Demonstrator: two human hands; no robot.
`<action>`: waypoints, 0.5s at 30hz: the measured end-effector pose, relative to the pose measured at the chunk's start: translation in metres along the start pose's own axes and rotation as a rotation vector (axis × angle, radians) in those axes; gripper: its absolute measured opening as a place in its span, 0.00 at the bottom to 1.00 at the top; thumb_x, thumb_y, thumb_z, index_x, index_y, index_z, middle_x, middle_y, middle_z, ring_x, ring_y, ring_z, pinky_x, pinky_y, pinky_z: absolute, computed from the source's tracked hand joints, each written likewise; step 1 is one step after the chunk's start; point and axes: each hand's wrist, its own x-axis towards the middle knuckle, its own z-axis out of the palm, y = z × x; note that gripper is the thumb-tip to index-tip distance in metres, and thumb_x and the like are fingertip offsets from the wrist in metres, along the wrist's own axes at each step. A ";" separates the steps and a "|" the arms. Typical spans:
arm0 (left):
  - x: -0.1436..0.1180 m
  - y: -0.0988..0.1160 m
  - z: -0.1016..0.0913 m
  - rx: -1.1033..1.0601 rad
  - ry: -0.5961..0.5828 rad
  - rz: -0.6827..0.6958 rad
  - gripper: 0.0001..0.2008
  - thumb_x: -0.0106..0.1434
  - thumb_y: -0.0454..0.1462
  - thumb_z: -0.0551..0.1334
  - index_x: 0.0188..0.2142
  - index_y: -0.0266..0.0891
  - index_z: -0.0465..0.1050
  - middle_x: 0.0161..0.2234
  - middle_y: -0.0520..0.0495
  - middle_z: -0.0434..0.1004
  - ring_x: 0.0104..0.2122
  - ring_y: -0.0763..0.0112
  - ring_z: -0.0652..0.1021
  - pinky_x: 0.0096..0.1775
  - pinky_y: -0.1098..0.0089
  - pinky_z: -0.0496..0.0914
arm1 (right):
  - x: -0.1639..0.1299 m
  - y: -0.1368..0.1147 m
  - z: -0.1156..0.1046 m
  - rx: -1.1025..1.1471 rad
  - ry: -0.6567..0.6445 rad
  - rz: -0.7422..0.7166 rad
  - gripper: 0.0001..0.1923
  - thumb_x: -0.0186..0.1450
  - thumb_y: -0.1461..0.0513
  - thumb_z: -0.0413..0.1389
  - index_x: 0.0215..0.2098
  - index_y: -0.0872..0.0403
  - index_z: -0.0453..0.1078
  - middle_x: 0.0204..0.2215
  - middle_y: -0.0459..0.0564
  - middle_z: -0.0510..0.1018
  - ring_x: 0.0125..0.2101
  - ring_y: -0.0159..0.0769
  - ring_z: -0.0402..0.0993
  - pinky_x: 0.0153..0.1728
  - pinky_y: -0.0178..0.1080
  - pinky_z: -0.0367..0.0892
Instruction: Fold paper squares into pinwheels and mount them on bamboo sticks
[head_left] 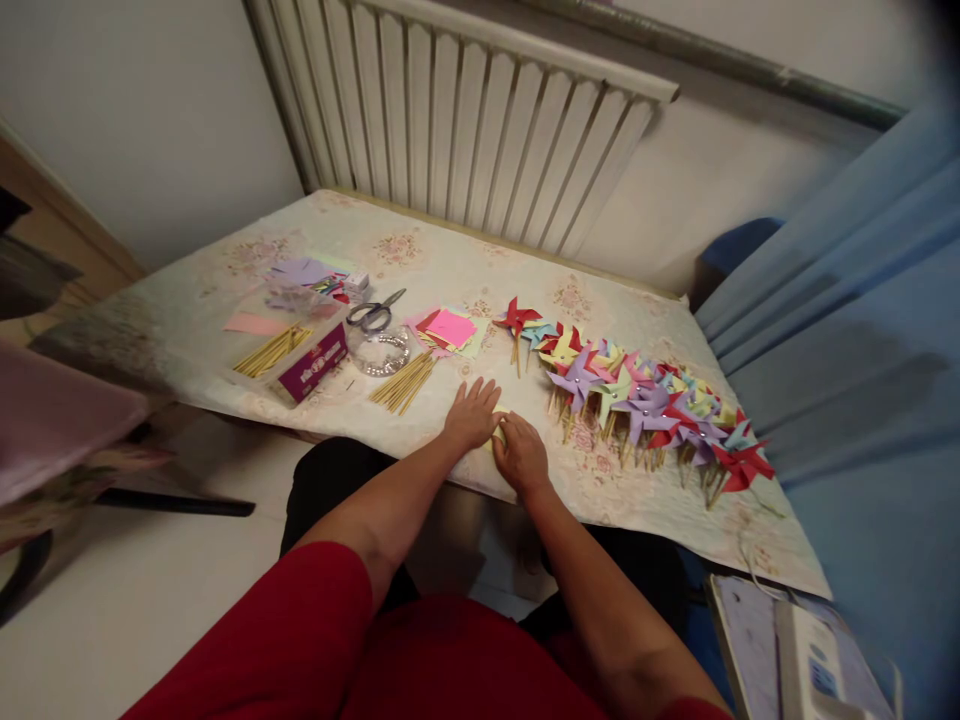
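Note:
My left hand point(472, 413) lies flat near the table's front edge, its fingers stretched out. Just beside it, my right hand point(522, 455) has its fingers curled at a small piece of pale yellow paper point(496, 431). Most of that paper is hidden under my hands, so its shape does not show. Beyond them is a stack of coloured paper squares point(451, 328) with pink on top. Thin wooden sticks point(405, 383) lie fanned to the left. Many paper pinwheels point(577, 378) on sticks spread out to the right.
On the left stand scissors point(375, 312), a round clear dish point(381, 352) of small shiny pieces, and a purple-fronted box point(311, 365) beside more sticks point(274, 350). A radiator point(465, 120) runs behind the flowered tablecloth point(480, 260). A blue curtain point(862, 330) hangs at right.

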 end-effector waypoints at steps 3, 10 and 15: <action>-0.001 0.000 0.000 0.000 0.005 0.003 0.29 0.72 0.47 0.46 0.68 0.39 0.57 0.70 0.43 0.54 0.70 0.53 0.53 0.67 0.46 0.48 | 0.000 0.000 0.000 0.002 -0.003 -0.003 0.19 0.65 0.65 0.54 0.54 0.58 0.69 0.53 0.62 0.75 0.58 0.49 0.68 0.58 0.51 0.65; -0.001 0.000 0.000 -0.016 -0.004 -0.003 0.30 0.72 0.47 0.46 0.68 0.39 0.57 0.70 0.43 0.53 0.70 0.54 0.53 0.67 0.46 0.48 | 0.000 0.000 0.000 0.002 0.003 0.000 0.17 0.65 0.65 0.54 0.53 0.58 0.70 0.52 0.62 0.76 0.57 0.49 0.69 0.58 0.52 0.66; -0.001 0.001 -0.001 -0.021 -0.005 -0.008 0.30 0.72 0.48 0.45 0.68 0.40 0.57 0.71 0.44 0.53 0.70 0.55 0.52 0.67 0.46 0.47 | 0.000 0.000 -0.001 0.010 0.010 -0.003 0.17 0.66 0.64 0.54 0.52 0.57 0.70 0.52 0.62 0.76 0.57 0.48 0.69 0.58 0.52 0.66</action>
